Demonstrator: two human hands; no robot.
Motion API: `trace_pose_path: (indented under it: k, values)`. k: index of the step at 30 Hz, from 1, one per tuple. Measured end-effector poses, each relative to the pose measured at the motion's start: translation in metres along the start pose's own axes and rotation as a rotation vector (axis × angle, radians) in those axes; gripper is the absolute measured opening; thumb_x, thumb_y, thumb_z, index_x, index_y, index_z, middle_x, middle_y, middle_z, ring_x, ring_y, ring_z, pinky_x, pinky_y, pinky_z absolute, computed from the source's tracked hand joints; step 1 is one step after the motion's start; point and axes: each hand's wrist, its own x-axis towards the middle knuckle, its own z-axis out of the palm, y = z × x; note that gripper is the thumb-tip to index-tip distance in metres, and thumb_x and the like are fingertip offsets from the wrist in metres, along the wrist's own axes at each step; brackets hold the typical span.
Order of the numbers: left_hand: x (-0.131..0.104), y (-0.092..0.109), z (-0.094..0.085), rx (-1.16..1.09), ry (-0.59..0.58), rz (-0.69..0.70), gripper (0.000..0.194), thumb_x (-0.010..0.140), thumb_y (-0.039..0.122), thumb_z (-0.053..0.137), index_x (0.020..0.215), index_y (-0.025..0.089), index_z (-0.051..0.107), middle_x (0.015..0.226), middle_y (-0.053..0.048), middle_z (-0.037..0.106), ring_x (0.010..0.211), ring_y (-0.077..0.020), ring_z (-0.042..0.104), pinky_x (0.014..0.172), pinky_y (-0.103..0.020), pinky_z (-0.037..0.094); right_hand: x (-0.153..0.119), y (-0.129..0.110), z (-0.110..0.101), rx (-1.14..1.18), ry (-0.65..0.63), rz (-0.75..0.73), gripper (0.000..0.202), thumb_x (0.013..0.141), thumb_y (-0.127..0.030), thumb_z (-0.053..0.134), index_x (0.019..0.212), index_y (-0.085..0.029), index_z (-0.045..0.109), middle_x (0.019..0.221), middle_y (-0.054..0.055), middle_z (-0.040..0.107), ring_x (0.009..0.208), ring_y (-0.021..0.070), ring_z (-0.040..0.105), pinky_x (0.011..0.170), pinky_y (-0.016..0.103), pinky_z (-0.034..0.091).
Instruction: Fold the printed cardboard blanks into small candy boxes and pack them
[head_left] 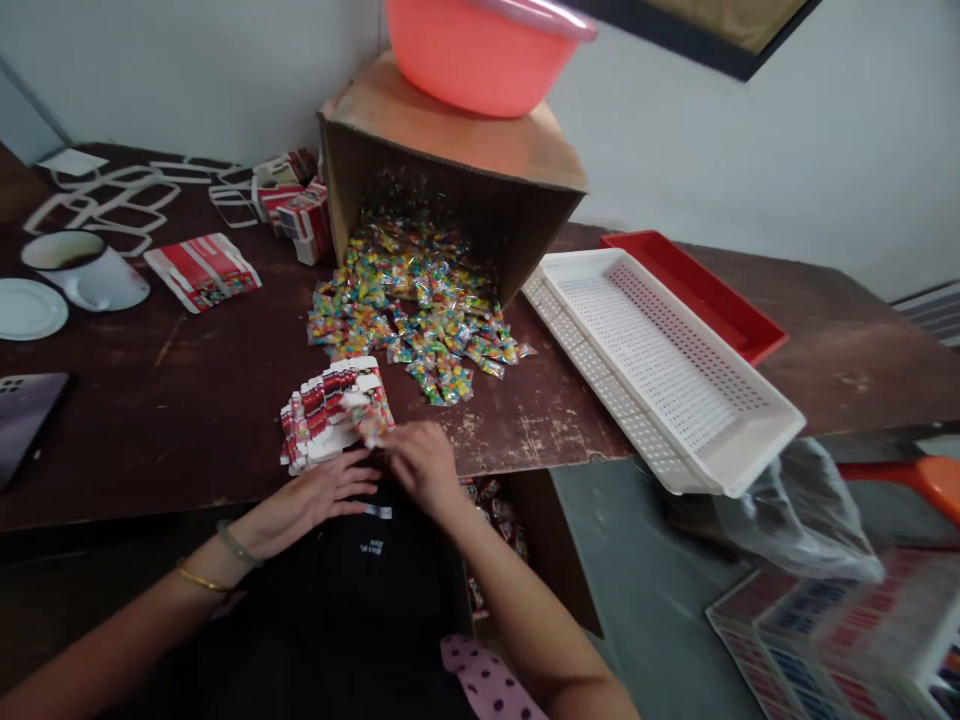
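I look down on a dark brown table that stretches across most of my view. On it a cardboard box lies on its side, its mouth turned toward me. To its right a white perforated basket juts past the front edge. Out of the box spills a pile of candy packets, clear-wrapped and brightly coloured. A pink basin sits on top of the box, and a red tray lies behind the basket. In front of the pile, near the table's edge, I have a stack of flat cartons, red and white. My left hand is just beside its lower edge, fingers loosely extended, gripping nothing I can see. My right hand has its fingers curled together at a small blurred item over the stack; I cannot tell whether they pinch it.
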Motion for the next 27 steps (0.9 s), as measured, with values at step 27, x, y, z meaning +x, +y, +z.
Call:
trace_pose_path:
  k: [27]
  values:
    - [0.009, -0.046, 0.024, 0.680, 0.161, 0.324, 0.038, 0.085, 0.039, 0.061, 0.117, 0.018, 0.056, 0.091, -0.005, 0.073, 0.082, -0.0234, 0.070, 0.070, -0.032, 0.056, -0.045, -0.051, -0.026, 0.787, 0.082, 0.658, 0.049, 0.087, -0.033, 0.065, 0.131, -0.026, 0.046, 0.100, 0.002, 0.066, 0.081, 0.0144, 0.061, 0.076, 0.026, 0.049]
